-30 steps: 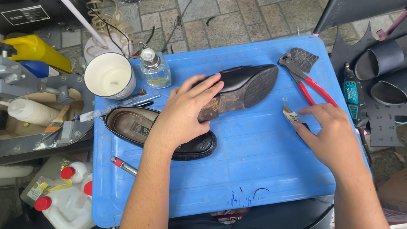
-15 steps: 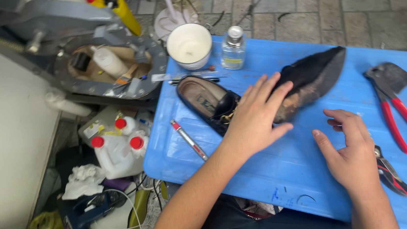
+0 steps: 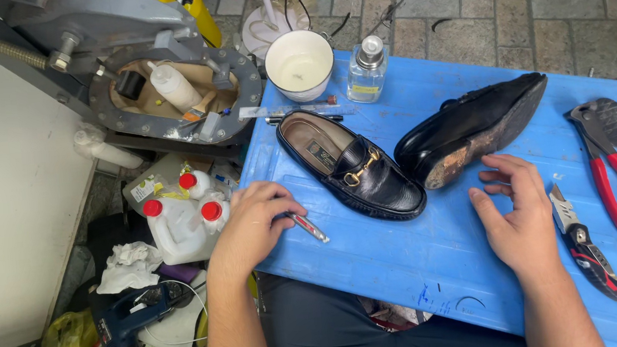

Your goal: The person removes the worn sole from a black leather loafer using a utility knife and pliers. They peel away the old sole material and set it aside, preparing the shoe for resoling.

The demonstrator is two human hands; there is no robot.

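Two black loafers lie on a blue plastic board across my lap. One loafer sits upright with a gold buckle. The other loafer lies on its side, worn sole toward me. My left hand rests at the board's left edge, fingers curled over a thin red-and-silver tool. My right hand lies flat on the board, fingers apart, just below the tipped loafer's toe and beside a utility knife.
Red-handled pincers lie at the board's right. A white cup and a small clear bottle stand at its far edge. A grey machine, white jugs with red caps and rags crowd the floor on the left.
My left hand left the tipped loafer and moved down to the thin tool at the board's left edge. My right hand shifted off the knife. The view swung left.
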